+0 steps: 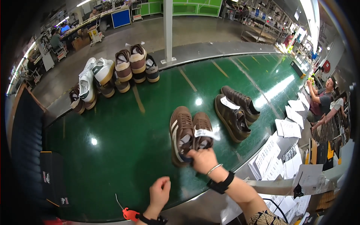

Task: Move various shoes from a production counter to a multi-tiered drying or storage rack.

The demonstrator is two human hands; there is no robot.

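Right now, label by label, places taken from the brown pair:
right hand (203, 159): fingers clenched on the heel ends of the brown pair (190, 134), two brown sneakers with pale side stripes, side by side on the green bench (123, 150); wrist has a bracelet and a dark band.
left hand (159, 192): nearer the person than the brown pair, loosely curled, grasping nothing I can see; apart from the shoes.
brown pair position: mid-bench toward the near edge, toes pointing away from the person.
paper tag (207, 133): white, lying across the right shoe's opening, looks loose.
dark pair (235, 110): just right of and beyond the brown pair, near but apart, also with a white tag.
shoe stack (112, 75): well beyond and left of the brown pair, white and brown shoes piled at the bench's far edge.
paper sheets (277, 150): right of the brown pair, along the bench's rim.
red tool (130, 214): near the bench's edge, nearer the person and left of the brown pair; kind unclear.
risk 1: one hand pinching two heels; one shoe likely slips free or twists if lifted.
risk 2: tag could slide off or get crushed under the fingers.
risk 3: a pull toward the near edge could drop a shoe off the bench.
risk 4: a sideways swing right could knock the dark pair.
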